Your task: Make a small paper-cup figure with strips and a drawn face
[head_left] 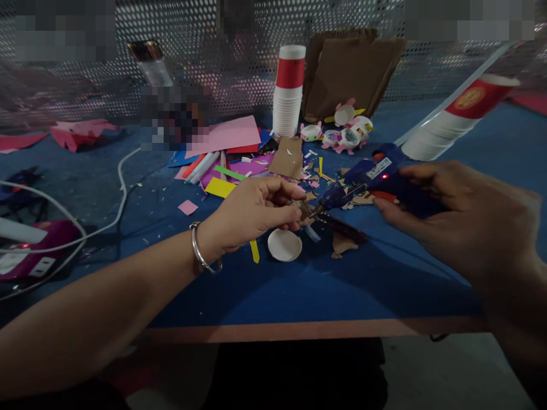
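My right hand (470, 210) is wrapped round a blue hot glue gun (356, 176), whose small red light is lit. Its nozzle points left and down, close to the fingertips of my left hand (267, 208). Between the left thumb and fingers is pinched a small brown piece of cardboard (306, 212), partly covered by the fingers; whether the nozzle touches it I cannot tell. Just below lies a round white paper cup bottom (285, 245). A dark narrow tool (344, 226) rests under the glue gun's tip, beside a torn cardboard scrap (343, 245).
A tall stack of paper cups (287, 94) stands before a leaning cardboard sheet (354, 77). Another cup stack (457, 122) tilts at right. Small paper-cup crafts (346, 136), a pink sheet (231, 135) and scraps lie behind my hands. A white cable (122, 176) loops from a purple power strip (40, 250).
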Demonstrator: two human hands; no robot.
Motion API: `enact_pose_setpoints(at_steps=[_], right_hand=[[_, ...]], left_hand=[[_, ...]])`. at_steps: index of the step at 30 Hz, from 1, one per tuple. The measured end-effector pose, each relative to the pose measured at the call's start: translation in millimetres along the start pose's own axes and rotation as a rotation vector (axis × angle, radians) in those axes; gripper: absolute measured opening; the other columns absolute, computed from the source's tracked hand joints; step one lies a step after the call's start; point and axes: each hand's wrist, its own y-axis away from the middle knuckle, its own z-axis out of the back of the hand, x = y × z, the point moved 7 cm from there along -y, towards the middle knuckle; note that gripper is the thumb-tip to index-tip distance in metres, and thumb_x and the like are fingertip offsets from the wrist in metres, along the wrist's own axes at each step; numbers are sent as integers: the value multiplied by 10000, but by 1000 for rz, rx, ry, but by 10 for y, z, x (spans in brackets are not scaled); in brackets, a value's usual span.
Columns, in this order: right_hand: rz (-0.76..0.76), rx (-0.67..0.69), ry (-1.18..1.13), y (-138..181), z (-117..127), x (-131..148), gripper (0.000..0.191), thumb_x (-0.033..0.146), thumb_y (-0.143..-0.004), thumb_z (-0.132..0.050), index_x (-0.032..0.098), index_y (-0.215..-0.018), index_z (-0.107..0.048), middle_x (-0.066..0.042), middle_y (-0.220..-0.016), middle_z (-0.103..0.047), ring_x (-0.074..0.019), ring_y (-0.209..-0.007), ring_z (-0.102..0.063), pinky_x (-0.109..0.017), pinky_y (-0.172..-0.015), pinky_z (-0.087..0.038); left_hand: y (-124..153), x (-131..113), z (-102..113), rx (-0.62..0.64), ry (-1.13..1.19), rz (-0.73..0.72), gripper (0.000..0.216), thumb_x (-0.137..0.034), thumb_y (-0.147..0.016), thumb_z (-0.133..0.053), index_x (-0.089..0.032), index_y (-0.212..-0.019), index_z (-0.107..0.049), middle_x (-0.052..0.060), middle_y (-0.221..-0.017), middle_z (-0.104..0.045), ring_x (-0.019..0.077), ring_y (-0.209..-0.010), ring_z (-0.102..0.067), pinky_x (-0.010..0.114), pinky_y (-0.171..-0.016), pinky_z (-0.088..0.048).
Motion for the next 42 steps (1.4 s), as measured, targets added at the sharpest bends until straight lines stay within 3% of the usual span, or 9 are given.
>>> enact_pose_setpoints(at_steps=[3,9,13,25,42], right_hand=[[24,-7,42,0,-13,-1,487,675,-981,-567,273,-1189,-746,-60,-1129,-849,-301,-1007,-822,-369,-812,-590],[293,-271,113,49,74,142,607,706,-1070,-485,175,-1130,-770,-62,-973,-853,-213,-820,-832,-286,-616,-536],[292,-242,131,42,50,140,668,714,-1084,-448,137,-1130,-781,-88,-970,-847,-220,-829,-833,-299,-602,-518],[300,-195,78,58,30,152,588,622,-1098,-516,101,-1170,-779,-126,-1038,-848,-250,-926,-845,-310,-688,-554],[308,-223,86,72,54,170,489,564,-1077,-603,112,-1167,-766,-129,-1034,-853,-257,-907,-846,-318,-616,-532]], left_hand=[[0,-1,-9,-1,1,5,204,-33,-864,-741,-96,-1058,-732,56,-881,-760,124,-708,-744,253,-676,-622],[-11,-3,4,-10,-11,-9,208,-27,-849,-745,-88,-1048,-745,38,-802,-749,121,-670,-735,254,-681,-628],[-11,-7,9,-18,-17,-3,237,-27,-854,-746,-75,-1086,-753,41,-799,-755,119,-668,-736,251,-682,-631],[-15,7,15,-33,17,8,275,44,-835,-725,-57,-1091,-735,3,-710,-733,89,-611,-700,219,-649,-606],[-24,28,8,-38,82,40,223,58,-853,-736,-70,-1033,-711,1,-738,-747,92,-615,-731,214,-645,-620]])
